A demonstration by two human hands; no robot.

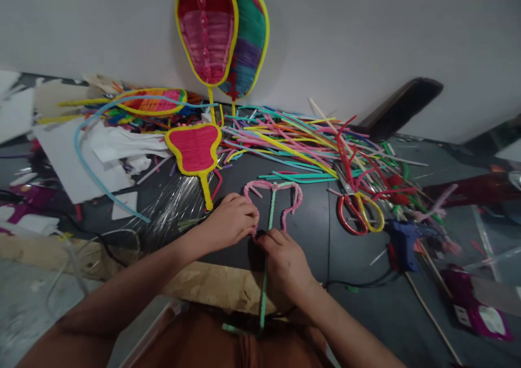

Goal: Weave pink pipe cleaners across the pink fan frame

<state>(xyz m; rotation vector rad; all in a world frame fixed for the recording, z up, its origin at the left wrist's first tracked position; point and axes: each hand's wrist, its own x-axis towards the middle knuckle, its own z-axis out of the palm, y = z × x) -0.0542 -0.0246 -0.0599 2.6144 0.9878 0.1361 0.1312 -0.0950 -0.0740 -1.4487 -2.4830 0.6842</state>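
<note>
A frame of twisted pink pipe cleaner (300,196) lies on the dark table, its two curved sides joined at the top to a green pipe-cleaner stem (272,209). That stem runs down past the table edge toward my body. My left hand (232,222) is closed in a pinch on the left side of the pink pipe cleaner. Close beside it, my right hand (284,257) pinches near the lower end of the same side, over the stem. Fingertips hide exactly what the right hand grips. The frame's right side hangs free of both hands.
A finished pink fan with yellow edging (193,148) lies left of the frame; two larger fans (207,37) lean on the wall. Loose pipe cleaners (280,140) pile behind. Scissors (360,211) and a blue glue gun (402,243) lie right. A wooden beam (215,286) edges the table.
</note>
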